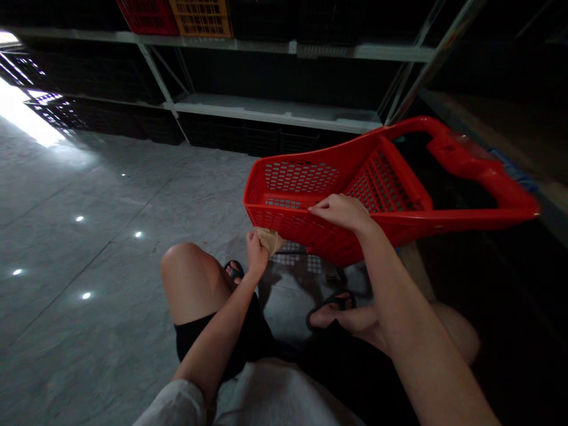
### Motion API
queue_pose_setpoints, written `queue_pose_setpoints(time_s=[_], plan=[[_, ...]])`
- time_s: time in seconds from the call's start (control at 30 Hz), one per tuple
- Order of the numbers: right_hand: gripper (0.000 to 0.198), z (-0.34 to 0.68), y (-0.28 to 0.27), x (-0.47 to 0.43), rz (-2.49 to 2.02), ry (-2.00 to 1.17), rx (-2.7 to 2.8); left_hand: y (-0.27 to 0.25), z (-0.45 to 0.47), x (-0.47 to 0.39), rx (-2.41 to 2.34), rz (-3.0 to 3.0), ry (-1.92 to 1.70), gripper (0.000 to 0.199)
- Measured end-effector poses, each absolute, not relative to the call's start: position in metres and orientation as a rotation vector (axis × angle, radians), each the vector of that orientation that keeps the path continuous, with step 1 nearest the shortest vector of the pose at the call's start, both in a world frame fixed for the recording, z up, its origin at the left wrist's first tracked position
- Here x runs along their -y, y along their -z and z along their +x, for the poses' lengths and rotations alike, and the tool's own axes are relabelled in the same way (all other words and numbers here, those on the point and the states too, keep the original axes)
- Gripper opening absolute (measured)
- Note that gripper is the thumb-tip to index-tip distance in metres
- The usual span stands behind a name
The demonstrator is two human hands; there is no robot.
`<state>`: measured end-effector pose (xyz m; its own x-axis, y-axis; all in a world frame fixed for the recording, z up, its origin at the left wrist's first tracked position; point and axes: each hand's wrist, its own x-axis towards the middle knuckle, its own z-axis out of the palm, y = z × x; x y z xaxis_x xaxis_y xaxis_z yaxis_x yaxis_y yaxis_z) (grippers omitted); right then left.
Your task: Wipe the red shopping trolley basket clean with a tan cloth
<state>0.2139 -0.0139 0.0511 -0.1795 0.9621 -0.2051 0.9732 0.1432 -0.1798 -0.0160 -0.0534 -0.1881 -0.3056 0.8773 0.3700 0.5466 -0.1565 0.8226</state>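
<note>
Red cart (341, 244): looked like smooth plastic, with a soft sheen.
Tan piece (270, 240): seemed matt and creased, like cloth.
Floor (110, 201): appeared smooth and polished, mirrored bright glints.
Rack (266, 112): resembled painted metal.
Shirt (275, 393): looked like matt fabric.

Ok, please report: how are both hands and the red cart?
Left hand holding tan cloth. Right hand at red cart, near rim. No obstacle visible between those two.

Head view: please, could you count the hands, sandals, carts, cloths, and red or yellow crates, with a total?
Left hand, right hand: 2
Sandals: 2
Cart: 1
Cloth: 1
Red crate, yellow crate: 2
Total: 8
</note>
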Motion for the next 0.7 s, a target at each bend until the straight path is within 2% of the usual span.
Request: queue_pose_setpoints(time_s=[0.1, 0.2, 0.27, 0.4, 0.5, 0.6, 0.7], plan=[[0.045, 0.215, -0.051, 0.014, 1.973, 0.427, -2.353, 0.144, -0.032, 0.039, -1.827, 1.616, -1.655, 0.033], [0.045, 0.218, -0.051, 0.017, 1.913, 0.419, -2.389, 0.094, -0.048, 0.018, -1.7, 1.762, -1.971, 0.026], [0.047, 0.223, -0.052, 0.021, 1.839, 0.418, -2.429, 0.074, -0.054, 0.01, -1.657, 1.844, -2.018, 0.024], [0.046, 0.241, -0.053, 0.032, 1.741, 0.472, -2.477, 0.078, -0.049, 0.029, -1.673, 2.062, -1.682, 0.021], [0.047, 0.261, -0.053, 0.041, 1.738, 0.505, -2.447, 0.095, -0.033, 0.065, -1.675, 2.169, -1.493, 0.027], [0.046, 0.273, -0.05, 0.052, 1.859, 0.435, -2.366, 0.099, -0.009, 0.095, -1.609, 2.108, -1.516, 0.031], [0.046, 0.266, -0.04, 0.063, 1.945, 0.341, -2.319, 0.092, 0.012, 0.11, -1.561, 1.744, -1.673, 0.034]])
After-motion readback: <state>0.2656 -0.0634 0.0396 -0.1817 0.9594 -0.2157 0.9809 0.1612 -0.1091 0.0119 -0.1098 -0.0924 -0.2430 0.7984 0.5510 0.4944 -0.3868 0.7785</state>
